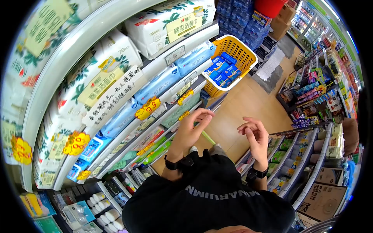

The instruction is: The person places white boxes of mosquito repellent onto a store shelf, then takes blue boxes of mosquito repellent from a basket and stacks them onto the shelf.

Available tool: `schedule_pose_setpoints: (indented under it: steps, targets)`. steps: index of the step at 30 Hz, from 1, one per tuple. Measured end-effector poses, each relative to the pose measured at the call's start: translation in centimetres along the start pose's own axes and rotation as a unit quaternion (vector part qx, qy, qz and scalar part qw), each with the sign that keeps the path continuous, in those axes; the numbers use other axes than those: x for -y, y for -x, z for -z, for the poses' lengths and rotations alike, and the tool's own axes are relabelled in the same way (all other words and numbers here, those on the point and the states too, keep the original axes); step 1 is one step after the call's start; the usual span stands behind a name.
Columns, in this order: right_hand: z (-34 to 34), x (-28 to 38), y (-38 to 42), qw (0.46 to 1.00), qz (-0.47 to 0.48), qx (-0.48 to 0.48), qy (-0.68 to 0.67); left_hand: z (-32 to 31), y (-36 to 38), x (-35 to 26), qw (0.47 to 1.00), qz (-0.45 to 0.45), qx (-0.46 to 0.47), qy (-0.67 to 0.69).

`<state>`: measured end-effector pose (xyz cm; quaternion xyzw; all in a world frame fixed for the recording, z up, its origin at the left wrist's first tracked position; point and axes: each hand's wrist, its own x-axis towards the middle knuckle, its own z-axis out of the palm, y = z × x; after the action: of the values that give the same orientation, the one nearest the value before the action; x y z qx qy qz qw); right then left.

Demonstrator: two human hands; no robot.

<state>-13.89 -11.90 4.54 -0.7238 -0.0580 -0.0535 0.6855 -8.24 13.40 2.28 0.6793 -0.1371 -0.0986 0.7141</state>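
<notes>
My left hand [193, 126] is raised over the aisle, close to the shelf edge on the left. Its fingers are loosely bent and apart from the thumb, with nothing held. My right hand [254, 136] hovers to the right of it, fingers half curled and parted, also holding nothing. The two hands do not touch each other. Beyond my left hand stands a yellow plastic basket [248, 52] with a white rim. Several small blue packs [222, 72] lie inside it. Blue packs of wipes [157, 83] line the shelf at my left.
White tissue packs [171, 23] fill the upper left shelves, with yellow price tags [147, 108] on the edges. Bottled water packs [237, 23] are stacked behind the basket. Shelves of rolls [289, 165] stand at right, above a cardboard box [322, 202]. Tiled floor [252, 97] runs between.
</notes>
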Motion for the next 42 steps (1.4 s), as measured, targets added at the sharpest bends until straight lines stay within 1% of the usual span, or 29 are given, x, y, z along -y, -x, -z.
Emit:
schedule_pose_setpoints:
  steps: [2, 4, 6, 9, 13, 15, 18, 19, 22, 24, 26, 28, 29, 30, 32, 33, 34, 36, 37, 38, 39, 41, 42]
  targets:
    - [0.4, -0.6, -0.9, 1.000, -0.008, -0.009, -0.001, 0.3, -1.3, 0.1, 1.000, -0.002, 0.016, -0.017]
    - [1.1, -1.3, -1.9, 0.998, -0.034, -0.008, 0.046, 0.4, -2.8, 0.2, 0.999, -0.006, 0.030, -0.033]
    - [1.8, -2.0, -3.3, 0.998, -0.040, -0.007, 0.053, 0.3, -4.0, 0.4, 0.997, 0.003, 0.045, -0.060]
    - [3.3, -3.7, -6.0, 0.997, -0.054, 0.004, 0.046, 0.0, -6.2, 0.8, 0.996, 0.003, 0.043, -0.079]
    - [6.4, -6.7, -11.2, 0.996, -0.075, 0.037, 0.025, -1.0, -10.1, 2.1, 0.995, 0.024, 0.014, -0.093]
    - [8.0, -8.5, -14.2, 0.994, -0.084, 0.063, 0.016, -1.6, -12.9, 2.3, 0.996, 0.048, -0.018, -0.069]
    - [10.4, -11.1, -19.9, 0.991, -0.075, 0.107, -0.005, -2.6, -17.4, 5.2, 0.994, 0.044, -0.068, -0.071]
    - [11.4, -12.2, -21.8, 0.990, -0.066, 0.123, 0.002, -3.1, -18.8, 5.9, 0.993, 0.069, -0.084, -0.046]
    - [13.3, -14.8, -26.8, 0.985, -0.065, 0.157, -0.011, -3.8, -22.3, 8.5, 0.986, 0.085, -0.136, -0.046]
    - [14.1, -17.2, -29.8, 0.983, -0.055, 0.174, -0.005, -3.8, -24.7, 10.2, 0.979, 0.115, -0.161, -0.051]
    - [14.6, -19.2, -32.2, 0.977, -0.072, 0.199, -0.017, -4.3, -26.7, 11.2, 0.966, 0.122, -0.209, 0.086]
    - [14.6, -20.1, -34.8, 0.958, -0.092, 0.261, 0.073, -4.1, -28.7, 12.3, 0.957, 0.143, -0.248, 0.052]
    - [14.6, -21.6, -35.7, 0.955, -0.073, 0.276, 0.083, -3.9, -29.7, 13.3, 0.951, 0.146, -0.267, 0.062]
    - [14.5, -22.3, -36.8, 0.952, -0.073, 0.287, 0.081, -3.8, -30.7, 13.7, 0.944, 0.149, -0.286, 0.072]
    - [14.0, -23.3, -38.6, 0.929, -0.071, 0.323, 0.164, -3.7, -32.0, 14.5, 0.934, 0.165, -0.304, 0.094]
    - [13.7, -23.7, -39.5, 0.925, -0.072, 0.336, 0.162, -3.7, -32.6, 14.9, 0.926, 0.180, -0.310, 0.115]
    - [13.3, -24.0, -40.5, 0.909, -0.067, 0.347, 0.218, -3.5, -33.3, 15.4, 0.922, 0.181, -0.323, 0.117]
    - [12.4, -24.7, -42.0, 0.869, -0.056, 0.366, 0.327, -3.1, -34.6, 17.2, 0.910, 0.228, -0.339, 0.065]
    - [12.1, -25.2, -42.6, 0.865, -0.062, 0.376, 0.327, -3.1, -35.1, 18.0, 0.903, 0.230, -0.355, 0.072]
    - [12.0, -25.5, -42.8, 0.861, -0.060, 0.385, 0.325, -2.3, -36.1, 20.2, 0.899, 0.231, -0.364, 0.074]
    - [11.8, -25.4, -43.2, 0.859, -0.065, 0.395, 0.319, -1.8, -37.1, 19.9, 0.894, 0.275, -0.352, -0.019]
    - [11.5, -25.4, -43.6, 0.853, -0.071, 0.414, 0.310, -2.2, -37.4, 19.6, 0.852, 0.355, -0.335, -0.187]
    - [11.5, -25.6, -43.7, 0.849, -0.077, 0.423, 0.307, -2.2, -37.5, 20.1, 0.848, 0.361, -0.341, -0.184]
